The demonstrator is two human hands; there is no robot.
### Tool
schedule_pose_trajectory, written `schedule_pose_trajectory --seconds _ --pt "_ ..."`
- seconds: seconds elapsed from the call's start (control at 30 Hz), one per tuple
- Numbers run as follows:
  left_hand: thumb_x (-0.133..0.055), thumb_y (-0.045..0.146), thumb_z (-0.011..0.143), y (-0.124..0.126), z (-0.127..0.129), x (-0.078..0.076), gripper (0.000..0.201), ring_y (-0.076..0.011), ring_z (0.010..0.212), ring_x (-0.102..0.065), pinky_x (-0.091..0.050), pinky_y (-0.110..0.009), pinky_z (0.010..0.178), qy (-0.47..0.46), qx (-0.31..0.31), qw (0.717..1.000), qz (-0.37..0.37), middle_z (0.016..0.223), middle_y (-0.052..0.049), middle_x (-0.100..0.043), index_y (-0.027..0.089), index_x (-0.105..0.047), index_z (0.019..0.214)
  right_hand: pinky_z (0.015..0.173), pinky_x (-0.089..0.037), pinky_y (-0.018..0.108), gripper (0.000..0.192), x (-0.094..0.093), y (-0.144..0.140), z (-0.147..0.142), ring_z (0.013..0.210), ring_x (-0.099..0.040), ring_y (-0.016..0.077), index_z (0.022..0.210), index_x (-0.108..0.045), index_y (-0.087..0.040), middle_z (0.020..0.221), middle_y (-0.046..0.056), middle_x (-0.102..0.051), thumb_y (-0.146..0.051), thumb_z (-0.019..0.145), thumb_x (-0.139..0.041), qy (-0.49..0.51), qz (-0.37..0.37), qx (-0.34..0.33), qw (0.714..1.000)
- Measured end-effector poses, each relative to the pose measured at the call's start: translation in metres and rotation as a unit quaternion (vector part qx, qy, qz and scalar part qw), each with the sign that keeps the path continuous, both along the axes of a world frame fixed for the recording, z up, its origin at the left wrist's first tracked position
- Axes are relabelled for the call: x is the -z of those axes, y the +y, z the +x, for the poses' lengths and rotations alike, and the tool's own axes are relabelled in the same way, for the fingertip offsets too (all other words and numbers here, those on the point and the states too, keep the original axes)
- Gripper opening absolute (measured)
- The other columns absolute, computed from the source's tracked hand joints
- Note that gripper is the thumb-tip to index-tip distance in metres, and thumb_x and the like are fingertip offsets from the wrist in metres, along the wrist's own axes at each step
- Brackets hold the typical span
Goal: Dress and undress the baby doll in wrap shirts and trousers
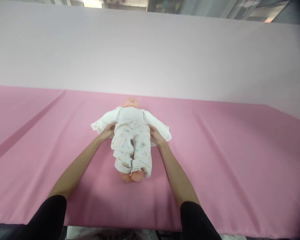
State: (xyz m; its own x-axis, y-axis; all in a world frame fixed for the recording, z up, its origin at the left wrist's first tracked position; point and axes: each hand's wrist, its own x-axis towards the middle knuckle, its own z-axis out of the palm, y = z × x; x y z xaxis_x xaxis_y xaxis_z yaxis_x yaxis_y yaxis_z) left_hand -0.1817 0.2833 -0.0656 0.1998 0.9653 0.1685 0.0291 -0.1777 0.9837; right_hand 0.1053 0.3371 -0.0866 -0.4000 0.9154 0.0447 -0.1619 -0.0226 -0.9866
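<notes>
A baby doll (131,140) lies on its back on the pink sheet (227,160), head away from me, bare feet toward me. It wears white trousers (132,151) printed with small bears and a white top, with a white jacket (102,121) spread open under it. My left hand (107,131) grips the waistband of the trousers at the doll's left-of-frame hip. My right hand (155,135) grips the same waistband on the other side. Both arms reach forward in black sleeves.
The pink sheet covers a wide table, its near edge at the bottom of the frame. Behind it rises a pale pink backdrop (150,50). Long creases run across the sheet at the left.
</notes>
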Motion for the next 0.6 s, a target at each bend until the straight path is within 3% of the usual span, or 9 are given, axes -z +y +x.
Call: schedule_pose_trajectory --seconds 0.23,0.47,0.6 --pt "-0.063 0.028 0.071 -0.009 0.022 -0.005 0.023 -0.0101 0.064 -0.047 -0.038 -0.023 0.057 -0.006 -0.075 0.996 0.053 0.071 0.004 -0.049 0.02 -0.043 0.077 0.054 -0.041 0.027 0.03 -0.003 -0.009 -0.011 0.061 -0.048 0.0135 0.069 -0.038 -0.023 0.069 -0.003 -0.052 -0.03 0.058 -0.065 0.028 0.013 0.054 0.998" --pt "-0.071 0.029 0.061 -0.003 0.03 -0.001 0.033 -0.0113 0.071 -0.048 -0.042 -0.025 0.066 -0.005 -0.143 0.984 0.102 0.075 0.002 -0.053 0.019 -0.041 0.07 0.054 -0.041 0.029 0.03 0.004 -0.006 -0.018 0.061 -0.049 0.0162 0.069 -0.036 -0.024 0.067 -0.003 -0.051 -0.032 0.058 -0.063 0.033 -0.003 0.09 0.995" --pt "-0.068 0.026 0.061 0.003 0.03 0.005 0.027 -0.0112 0.069 -0.047 -0.04 -0.024 0.065 0.022 -0.169 0.98 0.107 0.07 0.003 -0.05 0.019 -0.043 0.07 0.05 -0.039 0.028 0.034 0.003 -0.008 -0.021 0.059 -0.048 0.0153 0.068 -0.033 -0.024 0.066 -0.003 -0.05 -0.036 0.061 -0.064 0.035 0.005 0.122 0.992"
